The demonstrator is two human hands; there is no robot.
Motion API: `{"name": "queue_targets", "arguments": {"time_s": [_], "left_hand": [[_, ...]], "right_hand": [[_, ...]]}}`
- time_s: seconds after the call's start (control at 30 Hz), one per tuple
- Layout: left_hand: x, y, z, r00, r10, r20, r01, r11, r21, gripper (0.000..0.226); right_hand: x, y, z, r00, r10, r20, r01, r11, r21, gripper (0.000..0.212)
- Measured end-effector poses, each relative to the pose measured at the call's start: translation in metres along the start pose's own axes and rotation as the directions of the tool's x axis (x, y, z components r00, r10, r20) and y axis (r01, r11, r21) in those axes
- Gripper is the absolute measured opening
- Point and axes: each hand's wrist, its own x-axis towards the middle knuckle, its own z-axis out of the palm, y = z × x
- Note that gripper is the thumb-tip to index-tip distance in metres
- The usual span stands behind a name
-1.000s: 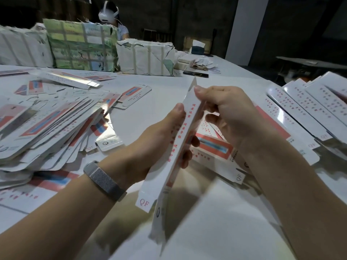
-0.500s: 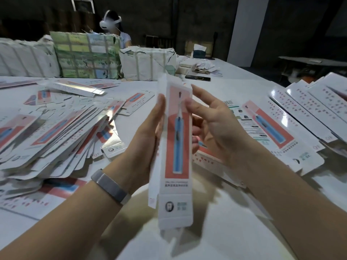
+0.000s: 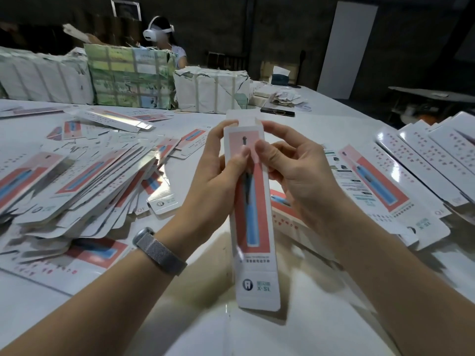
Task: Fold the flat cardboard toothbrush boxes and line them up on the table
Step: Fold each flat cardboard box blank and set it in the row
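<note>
A long white toothbrush box (image 3: 254, 227) with a red panel and a blue brush picture stands upright above the table, its front facing me. My left hand (image 3: 213, 176) grips its upper left side, thumb on the front face. My right hand (image 3: 295, 165) pinches its upper right edge, thumb beside the left thumb. A flap stands open at the box's top end. A heap of flat boxes (image 3: 77, 183) lies at the left. A row of folded boxes (image 3: 416, 173) lies at the right.
The white table (image 3: 321, 317) is bare near me. Wrapped paper bundles (image 3: 210, 91) stand at the far edge, with another person wearing a headset (image 3: 164, 37) behind them. A dark phone (image 3: 277, 111) lies further back.
The box has turned from edge-on to front face toward me. Both hands have shifted up to its top end, and both thumbs now press on the front.
</note>
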Motion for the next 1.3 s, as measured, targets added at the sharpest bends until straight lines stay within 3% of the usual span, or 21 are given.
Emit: {"name": "queue_targets", "arguments": {"time_s": [0.23,0.33,0.6,0.73,0.83,0.93,1.1,1.3], "left_hand": [[-0.002,-0.001,-0.003,0.997,-0.046,0.054,0.043,0.998,0.043,0.024],[-0.003,0.000,-0.002,0.983,-0.131,0.131,0.126,0.991,0.044,0.029],[-0.005,-0.001,0.000,0.959,-0.242,0.150,0.247,0.969,-0.017,0.046],[-0.007,-0.005,0.002,0.956,-0.227,0.186,0.217,0.974,0.073,0.046],[-0.007,-0.006,0.003,0.960,-0.184,0.213,0.152,0.975,0.161,0.047],[-0.008,-0.004,0.003,0.967,-0.141,0.210,0.100,0.976,0.194,0.051],[-0.008,-0.003,0.004,0.954,-0.145,0.264,0.107,0.983,0.151,0.054],[-0.009,-0.001,0.004,0.952,-0.125,0.278,0.091,0.987,0.130,0.052]], "right_hand": [[0.007,0.008,-0.009,0.998,0.017,0.062,-0.013,0.998,-0.065,0.026],[0.011,0.011,-0.014,0.999,0.021,0.050,-0.021,1.000,0.000,0.017],[0.012,0.014,-0.017,0.997,-0.080,0.011,0.078,0.989,0.126,0.040],[0.013,0.011,-0.016,0.998,-0.044,0.035,0.043,0.999,0.016,0.008],[0.014,0.008,-0.018,1.000,0.015,0.026,-0.014,1.000,-0.010,0.022],[0.014,0.004,-0.021,0.995,0.067,0.077,-0.064,0.997,-0.043,0.011],[0.013,-0.002,-0.025,0.999,-0.016,0.030,0.019,0.996,-0.092,0.015],[0.015,0.001,-0.024,1.000,-0.001,-0.020,0.002,0.999,0.037,0.024]]}}
